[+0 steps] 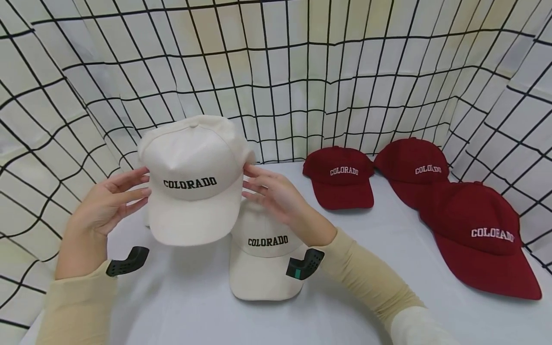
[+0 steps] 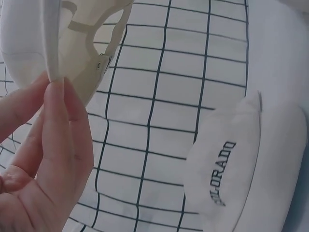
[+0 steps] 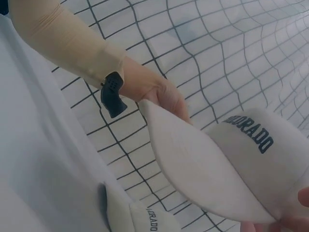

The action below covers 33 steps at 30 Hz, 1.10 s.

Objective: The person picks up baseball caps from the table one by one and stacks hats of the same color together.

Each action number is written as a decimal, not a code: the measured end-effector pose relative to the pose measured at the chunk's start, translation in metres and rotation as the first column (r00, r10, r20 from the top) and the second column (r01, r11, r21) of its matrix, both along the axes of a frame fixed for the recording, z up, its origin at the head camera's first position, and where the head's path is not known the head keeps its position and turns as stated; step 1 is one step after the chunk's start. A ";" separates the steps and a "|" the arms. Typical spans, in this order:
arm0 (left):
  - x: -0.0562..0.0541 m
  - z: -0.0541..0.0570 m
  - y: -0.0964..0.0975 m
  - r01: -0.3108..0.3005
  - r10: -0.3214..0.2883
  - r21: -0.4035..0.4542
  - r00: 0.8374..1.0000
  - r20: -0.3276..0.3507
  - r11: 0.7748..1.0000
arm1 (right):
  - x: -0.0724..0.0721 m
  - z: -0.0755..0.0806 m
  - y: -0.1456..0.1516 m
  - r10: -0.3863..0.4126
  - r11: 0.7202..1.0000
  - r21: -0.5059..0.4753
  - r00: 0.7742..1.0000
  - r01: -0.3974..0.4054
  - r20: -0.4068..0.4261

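Observation:
A white baseball cap (image 1: pixel 194 213) with dark COLORADO lettering is held up off the table, its brim tilted down toward me. At its left side, my left hand (image 1: pixel 114 199) pinches the edge between thumb and fingers; the left wrist view shows the cap's hollow inside and back strap (image 2: pixel 104 65). My right hand (image 1: pixel 276 194) holds the opposite side, and only some right fingers (image 3: pixel 297 224) show in the right wrist view. Below my right forearm, a second white cap (image 1: pixel 265 275) lies on the table, its crown partly covered by that hand.
Three dark red COLORADO caps stand at the right: a rear one (image 1: pixel 342 191), one beside it (image 1: pixel 409 163), and a nearer one (image 1: pixel 478 258) overlapping that. A white sliver (image 1: pixel 147 218) shows behind the held cap. Black-gridded white cloth walls (image 1: pixel 284 62) surround the white table (image 1: pixel 194 306).

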State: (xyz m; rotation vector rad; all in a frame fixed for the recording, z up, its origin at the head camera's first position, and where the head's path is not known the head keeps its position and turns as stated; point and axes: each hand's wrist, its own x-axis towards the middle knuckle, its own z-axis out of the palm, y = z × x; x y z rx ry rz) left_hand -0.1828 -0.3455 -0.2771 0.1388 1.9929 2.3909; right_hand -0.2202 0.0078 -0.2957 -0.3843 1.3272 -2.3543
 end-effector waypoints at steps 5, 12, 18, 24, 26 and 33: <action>-0.005 -0.004 0.012 0.012 -0.012 0.025 1.000 -0.009 1.000 | -0.001 0.004 0.012 -0.009 0.999 0.039 0.999 0.011 -0.053; -0.009 -0.010 0.028 0.014 -0.014 0.074 1.000 0.000 0.997 | -0.006 0.003 0.026 -0.015 0.998 0.060 0.998 0.018 -0.064; -0.015 -0.012 0.042 0.035 -0.035 0.037 0.999 -0.004 0.999 | -0.009 0.000 0.037 -0.048 0.995 0.083 0.994 0.056 -0.095; -0.021 -0.013 0.054 0.036 -0.036 0.014 0.999 -0.007 0.999 | -0.012 -0.002 0.047 -0.080 0.988 0.119 0.990 0.094 -0.115; -0.022 -0.013 0.058 0.037 -0.037 0.012 0.999 -0.007 0.999 | -0.014 -0.004 0.051 -0.096 0.984 0.140 0.988 0.112 -0.121; -0.025 -0.012 0.071 0.057 -0.057 0.046 0.998 0.001 0.997 | -0.019 -0.010 0.061 -0.150 0.965 0.201 0.983 0.168 -0.102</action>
